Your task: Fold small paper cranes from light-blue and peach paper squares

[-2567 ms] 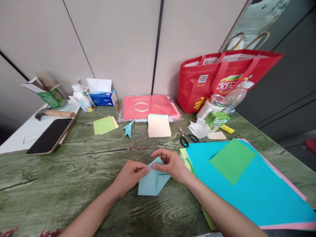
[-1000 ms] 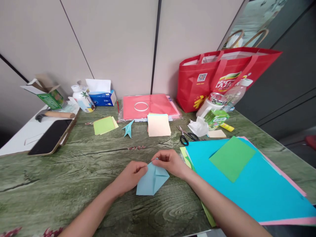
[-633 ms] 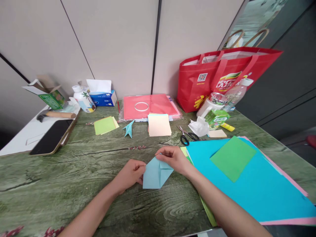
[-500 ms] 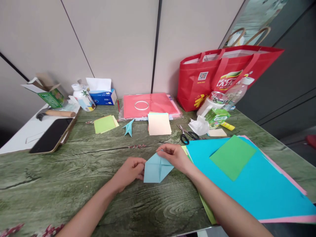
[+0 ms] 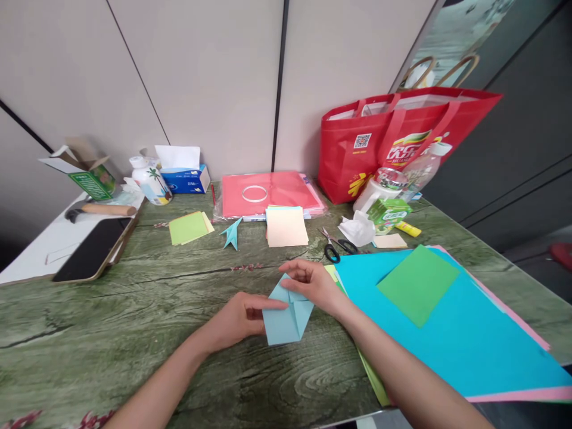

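Note:
A light blue sheet of folded paper [image 5: 282,326], creased down its middle, is held between my two hands just over the table. My left hand [image 5: 241,319] grips its left edge, with the index finger lying across the front and the thumb side partly behind it. At the upper right, my right hand [image 5: 310,285] pinches the paper near its top corner. Beyond the hands lies a finished-looking blue folded paper figure [image 5: 231,234] with pointed ends. A stack of pale square paper [image 5: 287,227] sits to its right.
Black-handled scissors [image 5: 333,250] lie beyond my right hand. Large blue sheets [image 5: 402,357] with a green square [image 5: 419,286] on top cover the right side. Green-yellow paper [image 5: 190,228], a phone [image 5: 92,249], a hammer [image 5: 102,208] and a red bag [image 5: 348,155] stand or lie around.
The folded paper has turned and tilted slightly, its lower edge coming nearer to me. My left index finger has moved from the edge onto the paper's front. My right hand keeps its pinch.

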A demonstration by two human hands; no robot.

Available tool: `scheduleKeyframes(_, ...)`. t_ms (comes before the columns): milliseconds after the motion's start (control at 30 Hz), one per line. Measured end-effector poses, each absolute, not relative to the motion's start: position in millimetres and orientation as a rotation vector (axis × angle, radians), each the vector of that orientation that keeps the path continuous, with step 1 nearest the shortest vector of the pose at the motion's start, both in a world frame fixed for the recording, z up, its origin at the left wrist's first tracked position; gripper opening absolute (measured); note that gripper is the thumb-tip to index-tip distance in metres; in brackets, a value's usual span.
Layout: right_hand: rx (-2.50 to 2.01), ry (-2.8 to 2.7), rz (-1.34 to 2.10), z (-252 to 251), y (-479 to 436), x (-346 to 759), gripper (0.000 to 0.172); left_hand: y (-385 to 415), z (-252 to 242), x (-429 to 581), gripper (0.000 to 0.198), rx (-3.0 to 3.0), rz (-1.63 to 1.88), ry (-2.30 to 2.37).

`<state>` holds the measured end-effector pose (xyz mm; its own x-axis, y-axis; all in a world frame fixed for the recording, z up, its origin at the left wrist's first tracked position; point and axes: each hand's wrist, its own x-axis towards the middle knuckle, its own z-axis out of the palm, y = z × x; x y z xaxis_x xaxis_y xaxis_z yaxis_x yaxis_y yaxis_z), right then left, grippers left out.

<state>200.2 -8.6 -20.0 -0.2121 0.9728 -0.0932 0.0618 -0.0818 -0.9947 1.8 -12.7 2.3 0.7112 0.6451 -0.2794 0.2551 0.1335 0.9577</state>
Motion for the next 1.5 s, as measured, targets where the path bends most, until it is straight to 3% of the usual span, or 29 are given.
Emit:
scheduleKeyframes(167, -1.195, -1.344, 1.35, -18.3, -7.5, 200.3, 0.031, -15.9, 1.0, 6.0, 0.037, 1.393, 0.357, 0.885)
scheduleKeyframes(300, -1.212, -1.243, 1.255, -15.2, -5.5, 201.6, 0.03, -13.0, 2.2, 6.1, 0.042, 1.322, 0.606, 1.056)
scheduleKeyframes(433, -1.139, -1.072, 1.444, -12.7, -7.3, 199.2, 0.033, -8.1, 1.7, 3.7, 0.049, 1.312, 0.825, 1.205)
scheduleKeyframes(667, -0.981, -1.108, 1.558, -11.9, -12.6, 193.8, 0.022, -9.6, 3.8, 6.8, 0.053, 1.307, 0.863, 1.259)
scheduleKeyframes(833, -0.951, -1.215, 1.592, -15.8, -13.0, 193.4, 0.026, -11.8, 1.4, 8.6, 0.06, 1.282, 0.844, 1.209)
scheduleKeyframes(1500, -1.136, -1.214, 1.451, -20.9, -10.7, 194.6, 0.012, -9.7, 1.2, 5.7, 0.042, 1.396, 0.811, 1.222)
